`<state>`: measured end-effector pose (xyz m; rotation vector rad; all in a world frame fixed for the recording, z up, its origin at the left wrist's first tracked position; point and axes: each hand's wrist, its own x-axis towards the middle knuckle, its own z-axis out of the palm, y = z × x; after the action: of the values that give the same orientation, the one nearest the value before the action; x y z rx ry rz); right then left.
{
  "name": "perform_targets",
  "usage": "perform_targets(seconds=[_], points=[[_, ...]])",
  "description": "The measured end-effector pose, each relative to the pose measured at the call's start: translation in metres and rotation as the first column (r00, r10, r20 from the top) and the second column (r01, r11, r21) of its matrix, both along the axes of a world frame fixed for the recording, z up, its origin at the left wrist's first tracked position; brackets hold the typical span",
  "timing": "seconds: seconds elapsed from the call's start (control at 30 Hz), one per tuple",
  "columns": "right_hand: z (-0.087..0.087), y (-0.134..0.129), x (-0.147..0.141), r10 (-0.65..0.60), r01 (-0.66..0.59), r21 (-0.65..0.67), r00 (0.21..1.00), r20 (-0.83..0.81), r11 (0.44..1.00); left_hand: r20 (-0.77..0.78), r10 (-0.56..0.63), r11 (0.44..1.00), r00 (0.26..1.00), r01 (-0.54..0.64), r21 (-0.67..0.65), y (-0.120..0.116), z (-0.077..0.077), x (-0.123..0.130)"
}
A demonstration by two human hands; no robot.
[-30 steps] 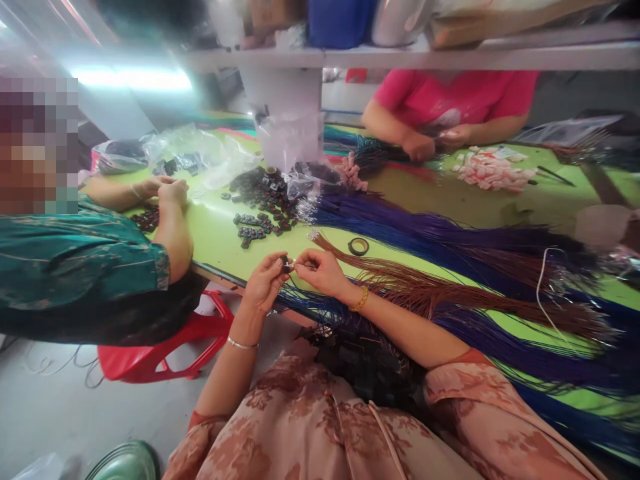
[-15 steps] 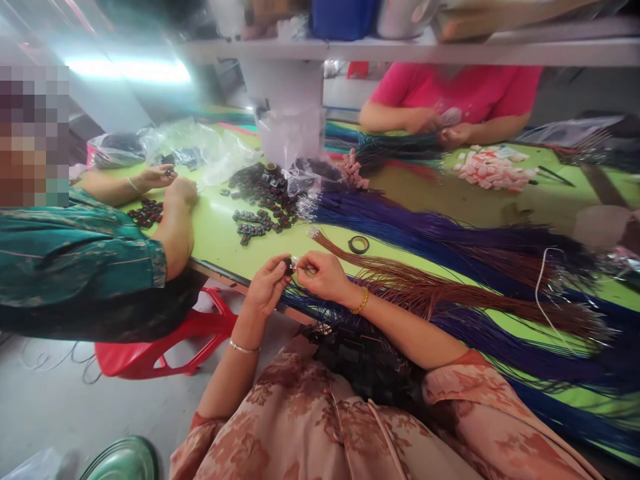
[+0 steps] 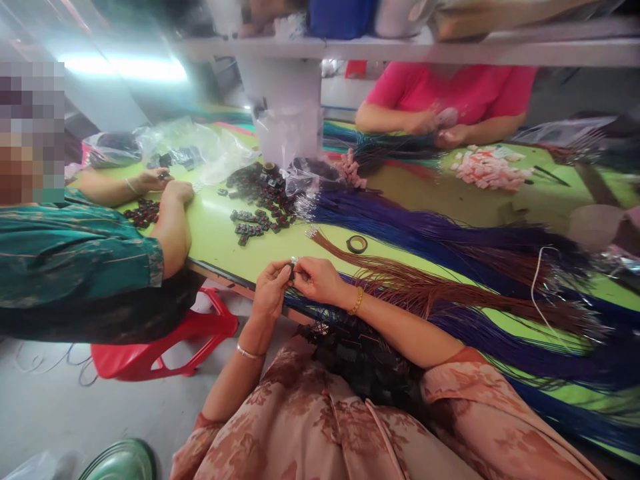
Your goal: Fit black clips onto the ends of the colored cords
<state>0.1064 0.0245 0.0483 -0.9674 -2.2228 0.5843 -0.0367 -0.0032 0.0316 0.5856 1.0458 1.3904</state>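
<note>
Near the front edge of the green table, my left hand is closed on a small black connector. My right hand meets it from the right, fingers pinched at the connector; a silvery wire end seems to be between them, too small to make out well. Beyond my hands lie a bundle of brown wires, a roll of black tape and a bundle of blue and purple wires. A pile of black connectors is on the table further back. Black pieces rest on my lap.
At the left, a person in a green top handles small parts beside a red stool. Across the table, a person in a pink shirt holds wires near pink connectors. A shelf spans above; clear plastic bags lie back left.
My hands have come closer together, and the black connector is now more covered by my fingers. My left wrist has shifted slightly right. The person at the left has lowered one hand slightly.
</note>
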Motion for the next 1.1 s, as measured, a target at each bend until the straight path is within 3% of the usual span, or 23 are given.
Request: perform_targets(seconds=[0.1,0.17,0.27,0.37,0.53,0.67,0.83,1.1], points=[[0.003,0.007,0.005,0.023,-0.023,-0.09,1.0,-0.003,0.996,-0.006,-0.005,1.0,1.0,0.005,-0.009,-0.004,-0.002,-0.001],[0.006,0.017,0.013,-0.026,0.026,-0.166,1.0,0.001,0.986,-0.008,-0.032,0.999,0.999,0.032,-0.009,-0.007,-0.002,-0.003],[0.009,0.033,0.025,-0.138,0.183,-0.198,0.965,0.221,0.963,-0.023,-0.102,0.995,0.995,0.102,-0.015,-0.01,-0.003,-0.008],[0.006,0.038,0.031,-0.117,0.237,-0.189,0.863,0.491,0.953,-0.025,-0.137,0.99,0.99,0.136,-0.026,-0.011,-0.006,-0.01],[-0.001,0.035,0.03,-0.098,0.233,-0.171,0.819,0.565,0.957,-0.001,-0.15,0.988,0.989,0.149,-0.037,-0.011,-0.011,-0.008],[0.0,0.034,0.032,-0.153,0.238,-0.126,0.87,0.469,0.963,0.023,-0.114,0.993,0.993,0.115,-0.031,-0.011,-0.011,-0.006],[0.006,0.031,0.025,-0.118,0.138,-0.167,0.985,0.124,0.976,0.05,-0.064,0.998,0.997,0.065,-0.016,-0.01,-0.011,-0.002],[0.01,0.018,0.013,-0.051,-0.027,-0.347,0.975,-0.214,0.937,0.137,-0.045,0.999,0.989,0.046,0.0,-0.008,-0.009,0.007]])
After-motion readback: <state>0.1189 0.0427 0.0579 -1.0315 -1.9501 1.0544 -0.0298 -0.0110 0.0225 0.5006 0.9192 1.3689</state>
